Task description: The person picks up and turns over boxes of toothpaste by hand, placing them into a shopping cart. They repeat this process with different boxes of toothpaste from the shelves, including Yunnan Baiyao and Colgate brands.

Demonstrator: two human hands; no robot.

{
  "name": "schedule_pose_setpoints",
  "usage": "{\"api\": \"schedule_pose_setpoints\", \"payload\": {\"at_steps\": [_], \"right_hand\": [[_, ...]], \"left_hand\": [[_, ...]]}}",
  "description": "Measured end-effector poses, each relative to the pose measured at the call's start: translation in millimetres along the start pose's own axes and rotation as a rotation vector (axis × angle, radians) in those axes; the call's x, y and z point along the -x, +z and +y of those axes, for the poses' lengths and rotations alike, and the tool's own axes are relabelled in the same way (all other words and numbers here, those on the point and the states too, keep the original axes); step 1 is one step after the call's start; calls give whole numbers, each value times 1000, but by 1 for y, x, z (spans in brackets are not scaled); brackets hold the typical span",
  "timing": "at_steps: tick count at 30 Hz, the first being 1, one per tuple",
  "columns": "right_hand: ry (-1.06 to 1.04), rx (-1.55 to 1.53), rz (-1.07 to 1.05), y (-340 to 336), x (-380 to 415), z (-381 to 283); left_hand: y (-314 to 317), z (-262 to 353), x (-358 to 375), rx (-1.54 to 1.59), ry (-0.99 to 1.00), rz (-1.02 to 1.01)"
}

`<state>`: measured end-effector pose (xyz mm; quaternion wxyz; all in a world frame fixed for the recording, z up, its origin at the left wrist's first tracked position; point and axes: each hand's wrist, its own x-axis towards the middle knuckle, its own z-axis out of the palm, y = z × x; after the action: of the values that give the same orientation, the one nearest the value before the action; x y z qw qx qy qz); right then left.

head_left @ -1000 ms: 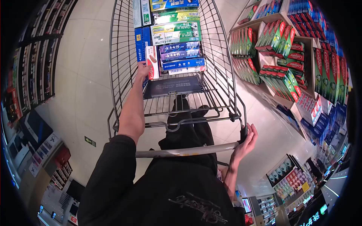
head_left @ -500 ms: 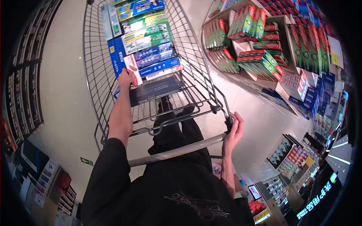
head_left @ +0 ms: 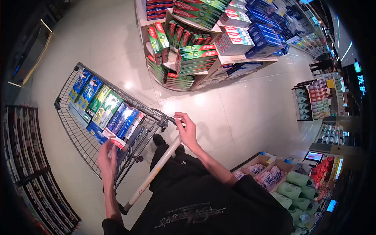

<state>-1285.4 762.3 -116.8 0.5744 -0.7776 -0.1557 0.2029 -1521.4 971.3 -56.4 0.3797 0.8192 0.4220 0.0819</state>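
A metal shopping cart (head_left: 74, 144) stands angled toward the upper left, with a pale bar handle (head_left: 152, 177) across its near end. My right hand (head_left: 187, 131) curls loosely at the handle's right corner, its fingers bent over the dark end piece. My left hand (head_left: 106, 161) is over the cart's near left side, fingers apart, the tips right beside a white and red Colgate toothpaste box (head_left: 113, 138). Blue toothpaste boxes (head_left: 126, 120) lie beyond it in a row, followed by a green and white box (head_left: 107, 109) and more blue and yellow boxes (head_left: 83, 89).
A display stand (head_left: 203, 80) stacked with red and green Colgate boxes (head_left: 196, 58) rises ahead to the right. Shelving (head_left: 29, 156) runs along the left. At the lower right, a bin (head_left: 270, 172) holds pink packs near green pouches (head_left: 291, 190). Tiled floor (head_left: 219, 125) surrounds the cart.
The cart has swung to the left in view, and the display stand now appears farther left. My left hand has come off the Colgate box; my right hand stays at the handle corner.
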Motion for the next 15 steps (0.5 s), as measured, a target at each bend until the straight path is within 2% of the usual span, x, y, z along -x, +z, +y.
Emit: {"api": "schedule_pose_setpoints", "payload": {"at_steps": [2, 4, 5, 7, 9, 11, 12, 13, 14, 15], "right_hand": [[-13, -38, -18, -3, 2, 5], [-120, -43, -49, -6, 4, 20], [-162, -86, -53, -9, 10, 27], [-219, -112, -46, -20, 26, 55], [54, -363, -269, -33, 53, 87], [209, -301, -327, -61, 83, 132], [189, -138, -316, -72, 99, 176], [262, 56, -284, -91, 115, 206], [296, 126, -202, -107, 135, 255], [331, 225, -128, -131, 154, 288]], "left_hand": [[21, 38, 55, 76, 148, 33], [58, 66, 97, -106, 339, 80], [75, 70, 112, -132, 355, 68], [111, 69, 131, -182, 252, 33], [126, 68, 134, -252, 204, 46], [136, 65, 125, -324, 153, 81], [139, 62, 119, -458, 103, 73], [141, 59, 119, -593, 42, 57], [143, 57, 121, -532, 150, 176], [144, 56, 118, -542, 147, 190]]}}
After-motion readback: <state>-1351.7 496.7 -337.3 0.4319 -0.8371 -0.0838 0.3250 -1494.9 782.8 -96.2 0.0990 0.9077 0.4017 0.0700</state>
